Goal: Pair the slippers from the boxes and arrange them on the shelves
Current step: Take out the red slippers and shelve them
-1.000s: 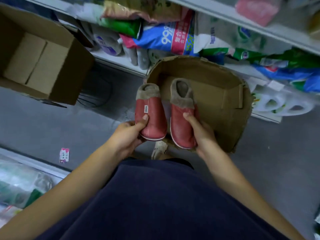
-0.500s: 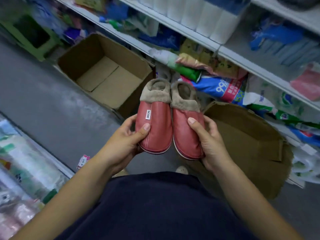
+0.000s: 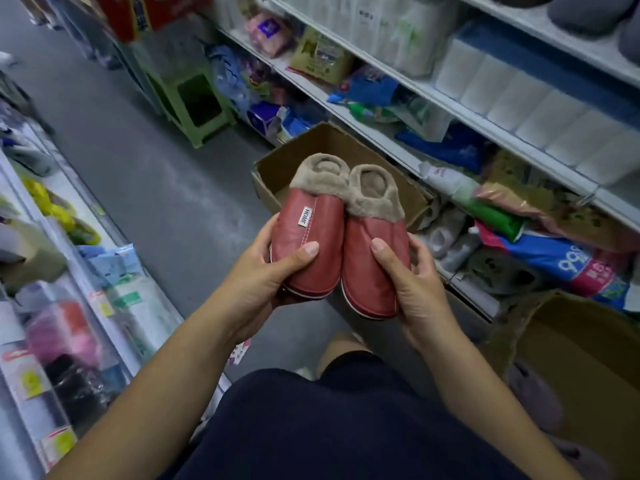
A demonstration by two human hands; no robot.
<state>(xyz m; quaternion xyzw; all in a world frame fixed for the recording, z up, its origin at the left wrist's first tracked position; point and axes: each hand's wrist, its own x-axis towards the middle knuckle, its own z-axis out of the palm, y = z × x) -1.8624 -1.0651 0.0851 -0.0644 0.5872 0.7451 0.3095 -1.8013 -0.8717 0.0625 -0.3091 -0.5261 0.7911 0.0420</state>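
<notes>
Two red slippers with beige fleece lining sit side by side in front of me. My left hand (image 3: 266, 278) grips the left red slipper (image 3: 311, 233), which bears a white "HOME" tag. My right hand (image 3: 412, 289) grips the right red slipper (image 3: 374, 251). Both toes point toward me, thumbs on top. Behind the pair stands an open cardboard box (image 3: 277, 168) on the floor. A second cardboard box (image 3: 571, 344) sits at the lower right, with a greyish-purple slipper (image 3: 533, 400) at its near edge.
White shelves (image 3: 485, 123) on the right hold packaged goods and tissue packs; grey slippers (image 3: 588, 12) lie on the top shelf. A green plastic stool (image 3: 194, 98) stands in the grey aisle. Another shelf (image 3: 69, 271) of packaged items runs along the left.
The view has swung up and along the aisle, bringing the shelves and stool into sight. The slippers stay held together in both hands, now raised in front of the empty box.
</notes>
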